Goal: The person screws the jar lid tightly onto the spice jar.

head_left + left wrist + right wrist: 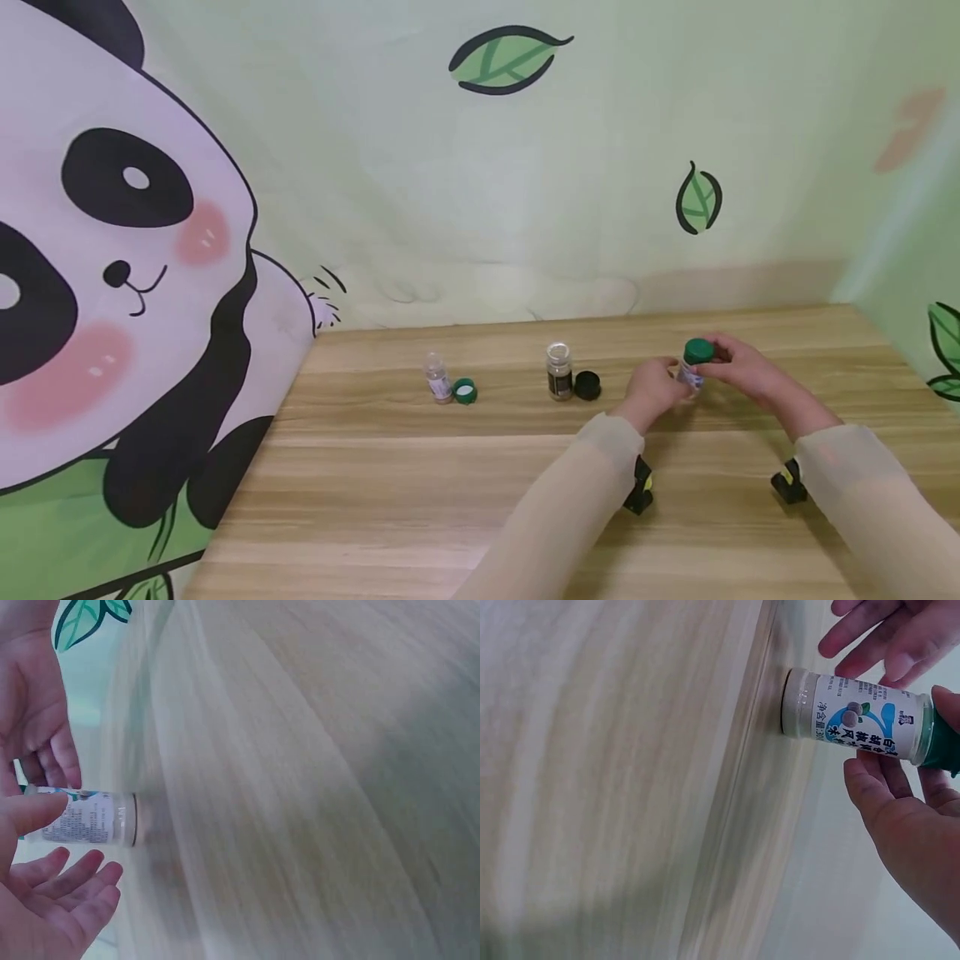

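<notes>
A small clear spice bottle with a white printed label and a green cap is upright at the right of the table. My right hand grips it at the cap end, thumb on one side and fingers on the other. Close on the other side is my left hand. In the left wrist view, the left thumb overlaps the label, while the other left fingers are spread loosely below the bottle. Whether the base touches the wood, I cannot tell.
Left along the wooden table stands an uncapped clear bottle beside a green cap. A dark-labelled open jar has a black lid next to it. A printed green backdrop rises behind the table.
</notes>
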